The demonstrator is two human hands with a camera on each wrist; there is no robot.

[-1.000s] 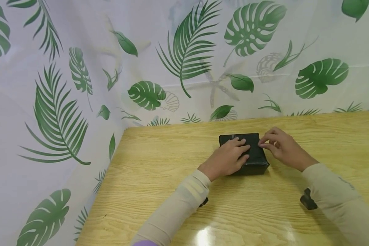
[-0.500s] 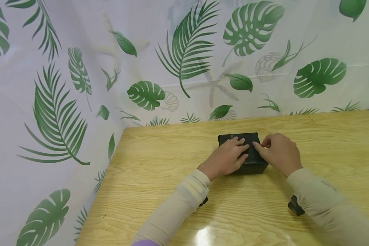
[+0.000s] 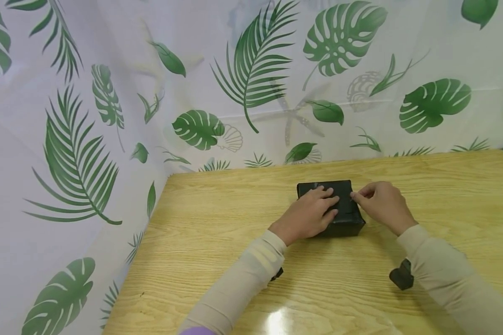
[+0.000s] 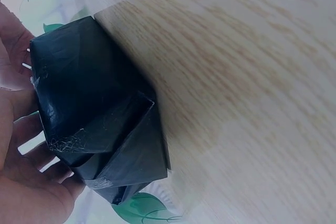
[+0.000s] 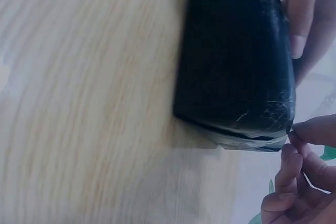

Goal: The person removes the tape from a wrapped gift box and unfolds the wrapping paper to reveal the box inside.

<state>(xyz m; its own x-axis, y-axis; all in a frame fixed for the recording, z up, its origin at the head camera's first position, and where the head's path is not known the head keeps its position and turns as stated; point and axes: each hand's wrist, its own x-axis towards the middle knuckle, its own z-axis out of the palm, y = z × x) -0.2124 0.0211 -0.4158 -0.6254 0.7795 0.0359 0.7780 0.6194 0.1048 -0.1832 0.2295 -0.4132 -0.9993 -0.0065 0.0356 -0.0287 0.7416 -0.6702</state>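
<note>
A box wrapped in shiny black plastic (image 3: 345,229) sits on the table. My left hand (image 3: 305,216) rests on its top with the fingers spread. At the box's right edge, my right hand (image 3: 381,204) pinches with thumb and forefinger. In the right wrist view, clear tape (image 5: 252,142) runs along that end of the box, and the pinch meets its corner; what lies between the fingertips is very small. Folded flaps of the wrapping (image 4: 131,156) show at the other end in the left wrist view.
The wood-grain table (image 3: 218,218) spreads around the box. Behind and to the left hangs a white cloth (image 3: 184,88) printed with green leaves. A small black device (image 3: 402,275) hangs under the right sleeve, another piece (image 3: 277,274) under the left.
My right hand moved left over the box's top right edge, then drew back slightly and now pinches at that edge. The left hand and the box have stayed in place.
</note>
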